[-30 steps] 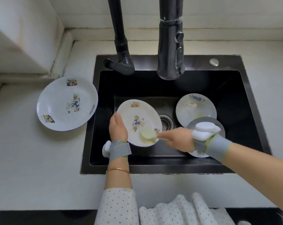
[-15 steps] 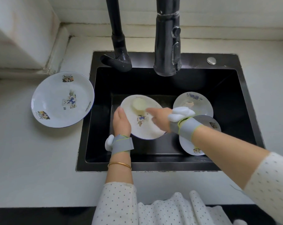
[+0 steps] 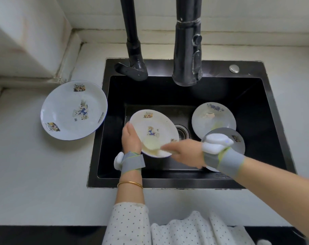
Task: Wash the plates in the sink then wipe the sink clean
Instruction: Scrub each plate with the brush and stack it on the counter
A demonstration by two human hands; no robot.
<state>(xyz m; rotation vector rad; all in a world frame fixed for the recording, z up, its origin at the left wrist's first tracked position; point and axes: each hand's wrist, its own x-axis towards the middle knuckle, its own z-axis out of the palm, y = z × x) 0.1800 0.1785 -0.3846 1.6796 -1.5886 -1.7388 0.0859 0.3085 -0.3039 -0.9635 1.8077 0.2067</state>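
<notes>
Inside the black sink (image 3: pixel 267 131) my left hand (image 3: pixel 131 138) grips the left rim of a white patterned plate (image 3: pixel 155 124) and holds it tilted. My right hand (image 3: pixel 183 152) presses a pale round sponge (image 3: pixel 151 143) against the plate's lower part; its fingers are blurred by motion. Two more plates lie at the sink's right: one with a blue flower (image 3: pixel 214 118) and, partly under my right wrist, a greyer one (image 3: pixel 237 140).
A larger patterned plate (image 3: pixel 73 110) rests on the white counter left of the sink. Two black faucet parts (image 3: pixel 187 55) hang over the basin's back edge. The drain (image 3: pixel 183 132) sits between the plates. A white cloth (image 3: pixel 194 228) lies at the counter's front edge.
My right hand has swept the sponge from the plate's upper part down to its lower edge. My left hand keeps its hold on the plate.
</notes>
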